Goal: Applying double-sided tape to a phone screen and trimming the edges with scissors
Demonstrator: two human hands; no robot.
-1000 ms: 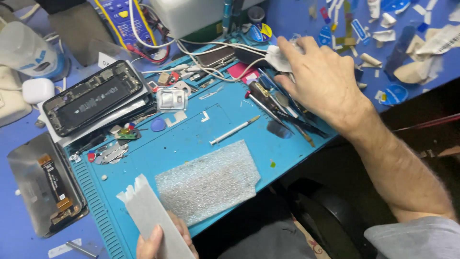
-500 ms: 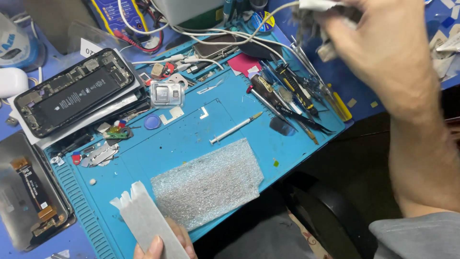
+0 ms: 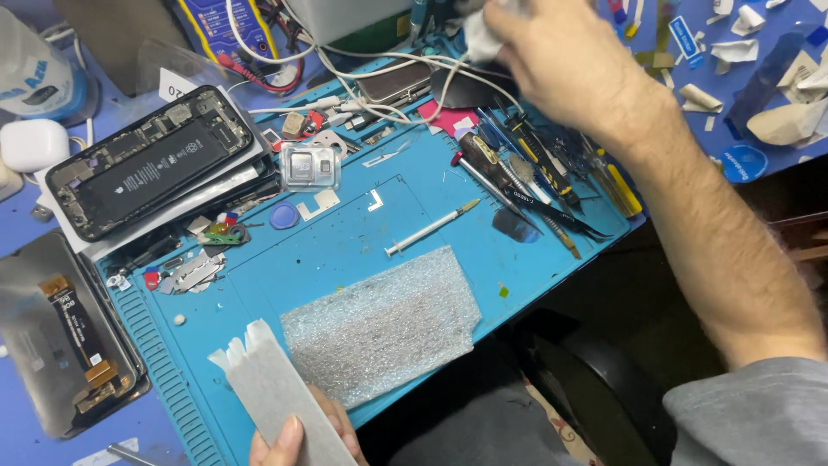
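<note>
I see my left hand (image 3: 302, 436) at the near edge of the worktop (image 3: 52, 34), closed around a flat grey strip (image 3: 280, 393) with a torn, jagged top end; the strip tilts up over the near-left part of the blue mat (image 3: 345, 250). Just beside it, on the mat, lies a silvery foam sheet (image 3: 388, 324). My right hand (image 3: 561, 60) is up at the far edge, fingers curled around a crumpled white wipe (image 3: 483, 34), above a row of screwdrivers and tweezers (image 3: 535, 181) that lie along the mat's right side. A thin white stick tool (image 3: 431, 229) rests near the mat's middle. On the left part of the mat sits an opened phone (image 3: 151, 173), its black battery showing. A detached screen (image 3: 65, 336) lies off the mat's left edge on the worktop, well apart from both hands.
</note>
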